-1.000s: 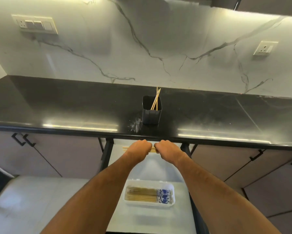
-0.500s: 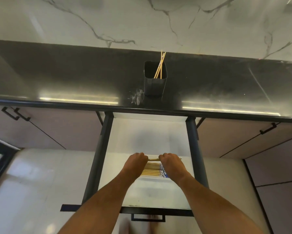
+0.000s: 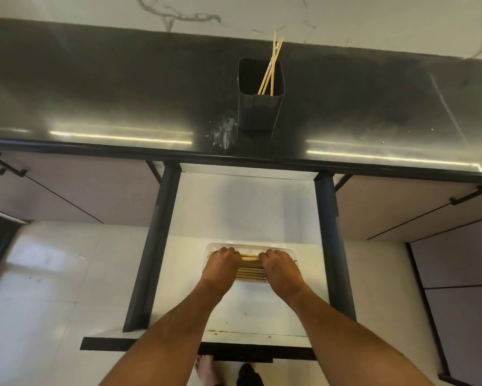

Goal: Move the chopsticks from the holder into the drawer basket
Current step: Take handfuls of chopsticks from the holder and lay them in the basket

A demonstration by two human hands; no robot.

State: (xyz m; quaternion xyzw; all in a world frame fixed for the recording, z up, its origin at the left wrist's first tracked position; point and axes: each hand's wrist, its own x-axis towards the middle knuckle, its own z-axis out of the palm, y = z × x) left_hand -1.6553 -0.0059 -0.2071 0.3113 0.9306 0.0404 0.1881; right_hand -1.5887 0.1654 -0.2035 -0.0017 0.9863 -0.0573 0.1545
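A black countertop [image 3: 94,101] is running across the top under a marbled white wall, and below its front edge a white-floored drawer [image 3: 248,213] is standing pulled out between two dark side rails. The left hand [image 3: 222,263] and right hand [image 3: 279,264] are reaching down side by side into the drawer, fingers curled over, each gripping one end of a pair of chopsticks [image 3: 249,258] lying crosswise between them. The pair is sitting just over the far part of a shallow white basket [image 3: 291,250], where more chopsticks [image 3: 251,273] are lying in parallel rows between the wrists. The basket is resting in the near half of the drawer; bare white floor is showing beyond it and on both sides up to the rails. On the counter, near its front edge, a dark square holder [image 3: 260,110] is standing upright with a few chopsticks [image 3: 271,68] leaning against its right rear corner.
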